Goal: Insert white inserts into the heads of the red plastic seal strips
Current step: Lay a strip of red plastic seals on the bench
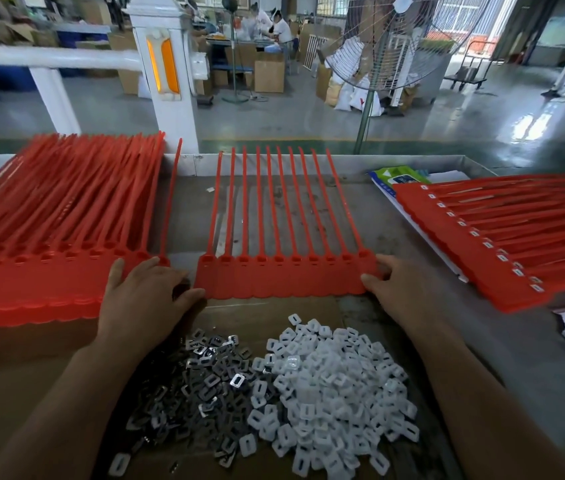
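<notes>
Left hand (142,296), right hand (404,289) flank red strip sheet (281,280), fingers loosely straight, touching edges — white inserts (336,386), metal clips (187,386) heaped nearer.

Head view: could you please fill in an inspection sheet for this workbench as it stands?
Surface: grey workbench, scuffed; cardboard sheet at the near edge.
Job's things: middle sheet of red seal strips, heads empty; left stack, top heads empty; right stack, white inserts fitted; white inserts pile on the cardboard.
Clutter: metal clips pile beside the white pile; green-blue packet by the right stack.
Hands: left hand touches the middle sheet's left edge; right hand touches its right edge; neither holds an insert.
Cables: nothing seen on the bench.
Surroundings: standing fan, white post, cartons, seated workers beyond.
</notes>
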`<state>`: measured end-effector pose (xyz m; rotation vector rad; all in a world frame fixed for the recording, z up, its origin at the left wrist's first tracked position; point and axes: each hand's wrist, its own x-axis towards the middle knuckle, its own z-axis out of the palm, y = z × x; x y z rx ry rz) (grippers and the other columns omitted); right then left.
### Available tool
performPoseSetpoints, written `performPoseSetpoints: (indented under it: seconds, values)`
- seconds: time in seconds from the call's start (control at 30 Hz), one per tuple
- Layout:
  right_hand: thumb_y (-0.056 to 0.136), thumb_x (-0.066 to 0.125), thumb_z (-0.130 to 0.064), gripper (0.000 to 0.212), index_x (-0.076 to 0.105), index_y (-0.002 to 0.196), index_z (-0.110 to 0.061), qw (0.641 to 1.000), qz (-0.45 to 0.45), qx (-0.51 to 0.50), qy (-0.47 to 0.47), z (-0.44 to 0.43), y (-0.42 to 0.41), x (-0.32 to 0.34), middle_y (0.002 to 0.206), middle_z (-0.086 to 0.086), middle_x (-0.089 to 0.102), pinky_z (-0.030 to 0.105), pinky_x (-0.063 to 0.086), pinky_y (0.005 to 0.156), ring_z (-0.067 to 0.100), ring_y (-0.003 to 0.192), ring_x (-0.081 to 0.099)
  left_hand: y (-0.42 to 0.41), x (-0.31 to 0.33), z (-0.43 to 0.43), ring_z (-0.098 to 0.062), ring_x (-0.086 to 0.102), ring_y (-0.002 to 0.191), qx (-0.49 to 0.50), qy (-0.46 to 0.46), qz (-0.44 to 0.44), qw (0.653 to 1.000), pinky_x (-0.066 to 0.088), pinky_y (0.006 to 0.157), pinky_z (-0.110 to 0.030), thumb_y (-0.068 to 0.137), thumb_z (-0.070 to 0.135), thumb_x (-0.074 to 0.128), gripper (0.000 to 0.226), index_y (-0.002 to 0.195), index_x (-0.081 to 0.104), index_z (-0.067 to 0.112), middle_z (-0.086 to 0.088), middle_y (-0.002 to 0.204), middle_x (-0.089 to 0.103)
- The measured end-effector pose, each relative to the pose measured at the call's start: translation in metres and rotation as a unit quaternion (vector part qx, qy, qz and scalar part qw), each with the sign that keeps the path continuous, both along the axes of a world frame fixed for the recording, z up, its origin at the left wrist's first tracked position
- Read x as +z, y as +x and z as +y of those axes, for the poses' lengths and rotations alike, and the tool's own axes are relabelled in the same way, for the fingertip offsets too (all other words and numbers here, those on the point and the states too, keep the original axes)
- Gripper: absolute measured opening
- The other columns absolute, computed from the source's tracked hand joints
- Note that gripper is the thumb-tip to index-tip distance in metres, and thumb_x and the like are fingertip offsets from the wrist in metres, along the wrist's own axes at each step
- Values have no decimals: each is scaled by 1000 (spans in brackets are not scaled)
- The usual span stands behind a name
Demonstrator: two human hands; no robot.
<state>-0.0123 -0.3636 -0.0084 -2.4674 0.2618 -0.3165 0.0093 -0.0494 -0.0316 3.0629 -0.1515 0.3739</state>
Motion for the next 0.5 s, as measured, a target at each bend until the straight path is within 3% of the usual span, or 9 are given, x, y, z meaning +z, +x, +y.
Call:
performPoseSetpoints:
  seconds: [0.1, 0.2, 0.3, 0.4, 0.5]
  values:
    - [85, 61, -26, 26, 65, 109, -17, 999, 24, -1, -35, 0, 2, -4, 94, 3, 66, 30, 45, 80, 19, 87, 59, -3, 0, -3, -15, 32, 132, -11, -16, -14, 1000, 6, 110, -41, 85, 54, 44, 48, 124, 51, 27, 2, 128, 54]
    - [84, 61, -29, 25, 66, 106, -17, 998, 36, -8, -48, -1, 4, -7, 91, 2, 65, 33, 46, 82, 20, 86, 58, -5, -3, -6, -11, 29, 133, -87, -66, 8, 994, 4, 111, -35, 90, 40, 44, 43, 132, 43, 32, 6, 137, 45]
    - [83, 63, -31, 38, 60, 117, -14, 997, 40, -30, -65, 0, 5, -7, 114, 10, 61, 40, 43, 93, 25, 104, 56, -6, -3, -6, -7, 27, 133, -104, -96, 22, 990, -1, 111, -32, 93, 34, 41, 38, 131, 45, 34, 8, 142, 38]
    - [84, 63, -31, 44, 54, 125, -16, 996, 12, -26, -82, 5, 2, 1, 124, 8, 52, 36, 39, 96, 21, 112, 50, -5, -4, -6, -2, 25, 134, -115, -93, 39, 988, -4, 111, -34, 95, 31, 37, 38, 133, 41, 33, 12, 147, 29]
    - [84, 63, -26, 29, 62, 113, -20, 994, -4, 105, -29, 24, -8, 17, 100, -12, 61, 17, 44, 84, -1, 87, 54, -3, -3, -5, -1, 27, 133, -113, -106, 54, 986, -5, 110, -33, 96, 27, 37, 38, 133, 42, 33, 14, 146, 30]
